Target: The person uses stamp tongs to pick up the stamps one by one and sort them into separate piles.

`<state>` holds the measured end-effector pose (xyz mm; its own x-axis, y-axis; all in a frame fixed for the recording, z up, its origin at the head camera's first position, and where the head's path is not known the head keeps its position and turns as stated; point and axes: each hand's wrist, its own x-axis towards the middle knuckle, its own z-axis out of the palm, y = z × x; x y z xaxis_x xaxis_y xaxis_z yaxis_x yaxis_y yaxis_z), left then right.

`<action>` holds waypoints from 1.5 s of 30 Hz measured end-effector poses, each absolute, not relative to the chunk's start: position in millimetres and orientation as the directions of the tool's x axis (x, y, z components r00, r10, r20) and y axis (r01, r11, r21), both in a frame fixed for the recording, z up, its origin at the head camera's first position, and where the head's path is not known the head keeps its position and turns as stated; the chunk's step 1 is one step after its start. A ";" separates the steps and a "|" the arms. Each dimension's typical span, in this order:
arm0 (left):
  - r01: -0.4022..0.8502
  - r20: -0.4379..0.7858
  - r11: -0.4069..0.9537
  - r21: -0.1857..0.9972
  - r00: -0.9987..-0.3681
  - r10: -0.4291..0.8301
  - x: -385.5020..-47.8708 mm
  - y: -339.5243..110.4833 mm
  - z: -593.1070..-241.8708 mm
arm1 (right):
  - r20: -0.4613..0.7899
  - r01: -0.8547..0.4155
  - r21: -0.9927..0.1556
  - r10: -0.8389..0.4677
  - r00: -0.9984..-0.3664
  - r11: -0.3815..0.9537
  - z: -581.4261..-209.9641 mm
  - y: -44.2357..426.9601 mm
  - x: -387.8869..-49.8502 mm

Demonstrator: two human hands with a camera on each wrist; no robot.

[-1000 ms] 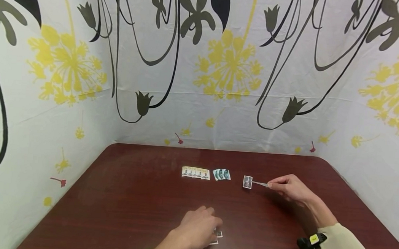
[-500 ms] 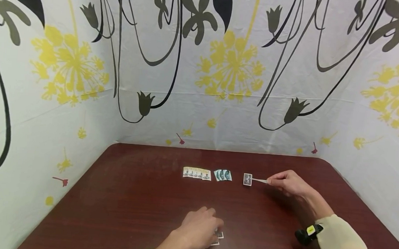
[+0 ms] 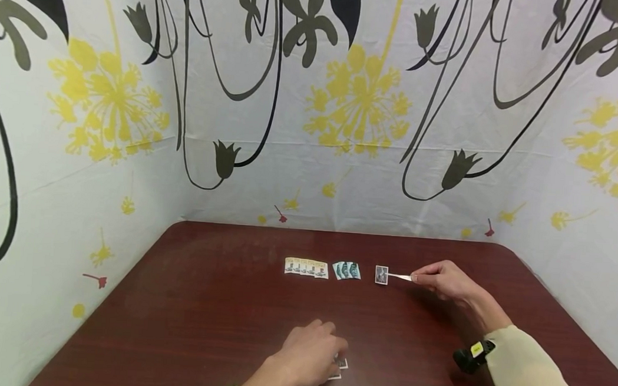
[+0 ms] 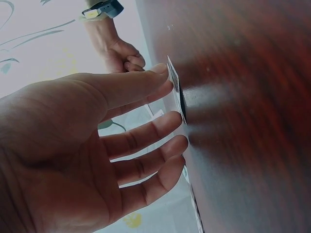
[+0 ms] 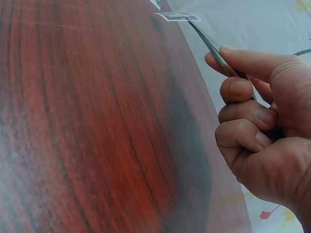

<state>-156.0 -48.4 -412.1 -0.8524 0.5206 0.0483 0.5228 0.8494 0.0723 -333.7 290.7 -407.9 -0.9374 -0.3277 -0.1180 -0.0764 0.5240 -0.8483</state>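
Note:
My right hand (image 3: 449,281) grips a pair of thin metal tweezers (image 5: 214,50) between thumb and fingers. Their tips meet a small dark stamp with a white border (image 3: 381,275) above or on the far part of the table; how high it is I cannot tell. To its left lies a short fan of blue-green stamps (image 3: 347,270), then a row of overlapping yellowish stamps (image 3: 307,268). Nearer to me, my left hand (image 3: 304,355) rests over a few dark, white-edged stamps (image 3: 343,364). Its loosely bent fingers and thumb (image 4: 146,87) touch them from above, partly hiding them.
The dark red-brown table (image 3: 200,316) has rounded far corners. White cloth (image 3: 266,113) with yellow, grey and black plant prints hangs behind it and at both sides. A black wrist device (image 3: 473,355) is strapped over my right sleeve.
My right hand has shifted slightly left and away from me, carrying the tweezers and the dark stamp along. The left hand holds its place over the near stamps.

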 end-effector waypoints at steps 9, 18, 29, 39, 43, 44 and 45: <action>0.521 0.050 0.851 0.065 -0.853 0.519 -155.9 -49.0 -411.9 | -0.121 -0.067 -0.852 -0.320 -0.940 0.520 -410.1 288.7 -340.7; 0.532 0.064 0.844 0.064 -0.846 0.529 -157.1 -50.0 -412.8 | -0.119 -0.072 -0.847 -0.320 -0.940 0.527 -410.2 286.8 -350.1; 0.532 0.056 0.843 0.080 -0.847 0.529 -158.1 -49.8 -412.8 | -0.135 -0.087 -0.826 -0.344 -0.929 0.558 -411.0 286.5 -354.3; 0.532 0.048 0.842 0.088 -0.847 0.530 -157.7 -50.2 -411.4 | -0.126 -0.085 -0.826 -0.329 -0.936 0.557 -411.8 283.1 -353.2; 0.533 0.056 0.841 0.088 -0.846 0.530 -157.6 -50.0 -412.0 | -0.138 -0.072 -0.815 -0.312 -0.940 0.576 -413.5 285.2 -353.5; 0.533 0.059 0.841 0.090 -0.846 0.530 -157.6 -50.1 -412.3 | -0.141 -0.067 -0.813 -0.308 -0.941 0.579 -413.7 286.1 -353.3; 0.534 0.064 0.841 0.089 -0.846 0.530 -157.5 -50.2 -412.6 | -0.144 -0.064 -0.811 -0.305 -0.941 0.582 -414.2 287.2 -353.4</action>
